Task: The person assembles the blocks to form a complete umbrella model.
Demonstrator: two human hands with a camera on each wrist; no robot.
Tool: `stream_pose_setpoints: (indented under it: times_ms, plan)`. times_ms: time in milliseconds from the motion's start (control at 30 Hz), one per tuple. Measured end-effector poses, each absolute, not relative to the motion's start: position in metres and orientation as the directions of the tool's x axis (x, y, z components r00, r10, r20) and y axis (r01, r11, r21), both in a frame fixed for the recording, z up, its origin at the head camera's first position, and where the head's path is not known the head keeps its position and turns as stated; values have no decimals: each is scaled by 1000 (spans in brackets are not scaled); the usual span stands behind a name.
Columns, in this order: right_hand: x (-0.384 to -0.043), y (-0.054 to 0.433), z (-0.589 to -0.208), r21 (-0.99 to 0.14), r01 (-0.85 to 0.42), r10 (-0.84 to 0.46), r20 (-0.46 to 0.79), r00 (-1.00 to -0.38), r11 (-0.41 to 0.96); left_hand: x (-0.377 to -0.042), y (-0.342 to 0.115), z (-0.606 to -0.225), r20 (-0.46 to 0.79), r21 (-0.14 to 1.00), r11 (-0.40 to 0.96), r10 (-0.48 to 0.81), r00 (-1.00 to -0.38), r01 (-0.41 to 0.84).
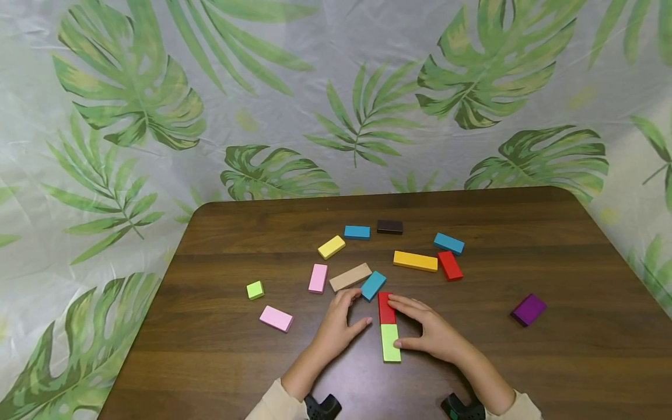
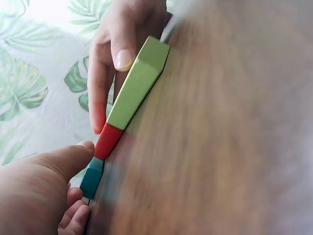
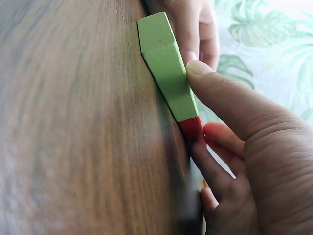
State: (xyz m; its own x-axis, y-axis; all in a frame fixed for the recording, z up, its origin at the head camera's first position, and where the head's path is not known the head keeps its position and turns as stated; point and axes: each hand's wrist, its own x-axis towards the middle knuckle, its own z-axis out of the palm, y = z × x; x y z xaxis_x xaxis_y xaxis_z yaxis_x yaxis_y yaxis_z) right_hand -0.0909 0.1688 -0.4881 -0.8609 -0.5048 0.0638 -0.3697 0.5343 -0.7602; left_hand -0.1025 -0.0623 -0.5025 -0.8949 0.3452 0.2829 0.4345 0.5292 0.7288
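A red block (image 1: 387,308) and a light green block (image 1: 391,343) lie end to end in a line on the table. My right hand (image 1: 433,331) rests at their right side, thumb at the green block's edge and fingertips at the red one, not wrapped round either. To the left, my left hand (image 1: 336,324) is spread with thumb and fingers apart and nothing between them. Its fingertips are right by a blue block (image 1: 374,286) and a tan block (image 1: 350,277). In the left wrist view the green block (image 2: 139,83) lies flat along the tabletop.
Beyond the hands lie a long orange block (image 1: 415,261), another red block (image 1: 450,266), a yellow block (image 1: 331,247) and a dark block (image 1: 389,227). Pink blocks (image 1: 276,318) and a small green cube (image 1: 255,290) sit left, a purple block (image 1: 529,309) right.
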Motion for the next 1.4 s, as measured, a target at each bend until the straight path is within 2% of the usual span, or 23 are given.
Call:
stream_pose_setpoints:
  times_ms: [233,800,1067,1233,1400]
  plan:
    - [-91,169,-488,-762,-366,-500,63,-864,535,-114,-62,-507,320,746,498,314,-894,442]
    - [-90,169,-488,-776,-358,-499,65,-864,519,-133,-60,-505,273,757,512,316,-908,406]
    - [-90,168,-488,-765,-374,-500,79,-862,524,-155,-65,-497,194,734,521,455,-869,437]
    - [-90,169,-487,-769,-366,-500,70,-863,525,-172,-68,-488,73,738,511,589,-805,440]
    - [-90,169,-487,-773,-356,-501,57,-863,525,-183,-67,-479,-57,763,514,656,-753,390]
